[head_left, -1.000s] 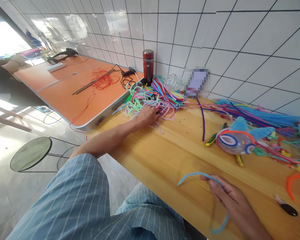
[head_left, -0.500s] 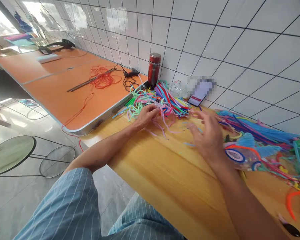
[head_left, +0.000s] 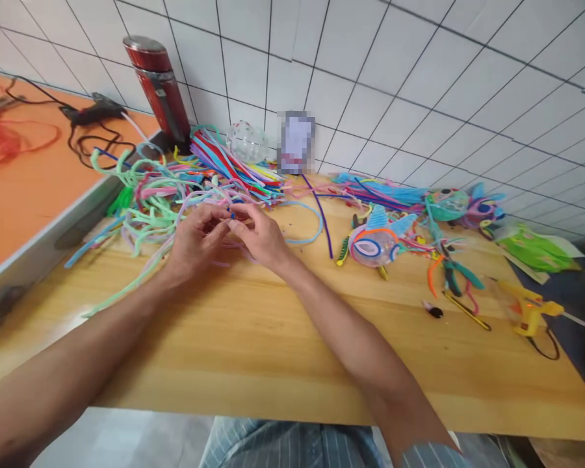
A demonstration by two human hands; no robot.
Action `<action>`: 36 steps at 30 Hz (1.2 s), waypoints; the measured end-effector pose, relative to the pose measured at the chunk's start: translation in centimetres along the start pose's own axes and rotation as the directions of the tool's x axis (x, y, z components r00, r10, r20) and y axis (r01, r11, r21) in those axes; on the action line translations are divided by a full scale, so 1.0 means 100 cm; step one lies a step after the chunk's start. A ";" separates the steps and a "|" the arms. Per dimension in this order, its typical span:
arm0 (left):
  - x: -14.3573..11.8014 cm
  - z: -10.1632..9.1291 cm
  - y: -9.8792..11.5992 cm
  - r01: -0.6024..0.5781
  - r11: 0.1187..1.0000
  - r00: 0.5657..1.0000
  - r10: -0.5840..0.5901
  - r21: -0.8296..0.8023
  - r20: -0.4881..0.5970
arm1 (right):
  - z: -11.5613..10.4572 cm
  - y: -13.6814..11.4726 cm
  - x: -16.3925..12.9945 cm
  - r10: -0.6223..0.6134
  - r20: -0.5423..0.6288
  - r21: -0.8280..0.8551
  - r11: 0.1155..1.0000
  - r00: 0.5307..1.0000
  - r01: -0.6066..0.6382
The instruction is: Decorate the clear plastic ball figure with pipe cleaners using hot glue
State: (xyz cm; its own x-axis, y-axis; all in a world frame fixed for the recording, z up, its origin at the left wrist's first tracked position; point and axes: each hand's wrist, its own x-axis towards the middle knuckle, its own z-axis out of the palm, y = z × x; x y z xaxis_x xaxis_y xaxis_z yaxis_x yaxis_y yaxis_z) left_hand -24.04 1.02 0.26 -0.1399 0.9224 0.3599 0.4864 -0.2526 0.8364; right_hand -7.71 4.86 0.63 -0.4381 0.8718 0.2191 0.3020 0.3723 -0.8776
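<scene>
Two hands meet at the middle of the wooden table (head_left: 283, 338), fingertips pressed together in a pinch: the left hand (head_left: 195, 242) and the right hand (head_left: 259, 235) nip what looks like a thin pipe cleaner (head_left: 233, 212) between them, a small dark blue bit showing right at the fingertips, just near of the big pile of pipe cleaners (head_left: 185, 182) heaped on the far left. Judging by the loops and kinks all over that pile, these stems are very light, fuzzy and easy to grip, soft on the outside yet holding whatever bend they get; a pinch near the end, as both hands have it, gives the most control, while a grab in the middle would just drag neighbours out of the tangle. To the right lies a finished fish figure (head_left: 373, 244), with a yellow glue gun (head_left: 529, 312) further right. Far left, a red flask (head_left: 158, 84) stands against the tiled wall, a clear faceted ball (head_left: 246, 140) beside it. As for writing: none can be read, the propped phone (head_left: 296, 143) is blurred out, and the flask shows no legible label.
</scene>
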 end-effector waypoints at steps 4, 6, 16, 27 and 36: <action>-0.003 0.003 -0.007 -0.051 0.999 0.999 0.051 0.014 0.012 | 0.001 0.015 -0.001 0.076 0.013 0.195 0.978 0.997 -0.077; -0.004 0.005 -0.014 -0.112 0.993 0.994 0.111 0.025 0.017 | 0.004 0.021 -0.001 0.112 0.004 0.248 0.963 0.994 -0.109; -0.001 0.015 -0.032 -0.185 0.961 0.983 0.179 0.204 0.045 | 0.009 0.034 -0.005 0.118 -0.057 0.283 0.954 0.991 -0.098; 0.003 0.016 -0.034 -0.184 0.956 0.977 0.153 0.229 0.148 | -0.012 0.046 -0.003 0.169 -0.391 0.281 0.958 0.905 -0.057; 0.004 0.015 -0.034 -0.199 0.967 0.976 0.180 0.159 0.127 | 0.000 0.028 -0.014 0.071 -0.274 0.166 0.986 0.959 -0.026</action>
State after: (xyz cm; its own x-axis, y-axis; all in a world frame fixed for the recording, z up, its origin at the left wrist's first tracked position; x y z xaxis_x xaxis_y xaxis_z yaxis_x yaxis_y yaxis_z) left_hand -24.51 2.66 -3.07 0.0601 0.8914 0.4491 0.6351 -0.3813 0.6718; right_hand -6.20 4.69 -2.15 -0.1666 0.9500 0.2643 0.1680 0.2915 -0.9417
